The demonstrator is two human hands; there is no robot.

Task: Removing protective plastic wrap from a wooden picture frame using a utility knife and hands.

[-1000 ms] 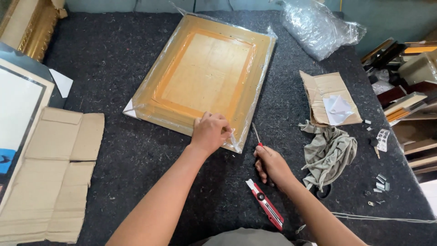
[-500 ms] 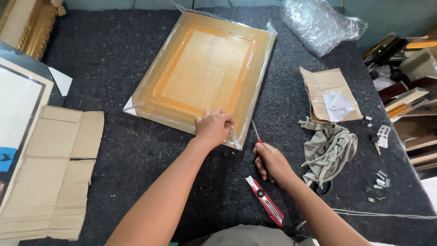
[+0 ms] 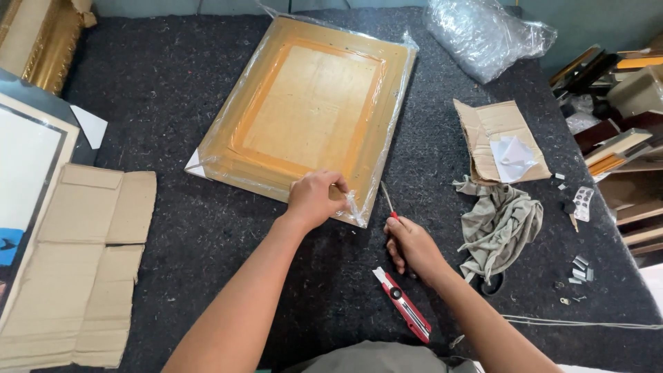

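A flat rectangular picture frame (image 3: pixel 311 114), lying back side up and wrapped in clear, wrinkled plastic film, rests on the desk (image 3: pixel 207 228), whose top is covered in dark, coarse felt flecked with lint. The frame's back is pale brown board bordered by a band of orange-brown tape, and the film bunches loosely at the corners.

The left hand (image 3: pixel 314 200) lies palm down on the frame's near edge, close to its near right corner, with the fingers curled and gripping the film there. The forearm runs straight up from the bottom of the view. The right hand (image 3: pixel 412 249) rests on the felt just beside that corner, closed around a thin screwdriver (image 3: pixel 387 200) with a red handle; its metal shaft points up toward the frame's corner, though whether the tip touches the film cannot be told.

A red utility knife (image 3: pixel 402 304) lies on the felt just below the right hand, apart from it. To the right sit a crumpled grey cloth (image 3: pixel 501 224) and a torn, open piece of cardboard (image 3: pixel 497 138) holding a white paper scrap. A bundle of bubble wrap (image 3: pixel 487 34) lies at the far right, and flattened cardboard sheets (image 3: pixel 86 262) lie at the left. Small metal bits (image 3: pixel 579 266) are scattered near the right edge.
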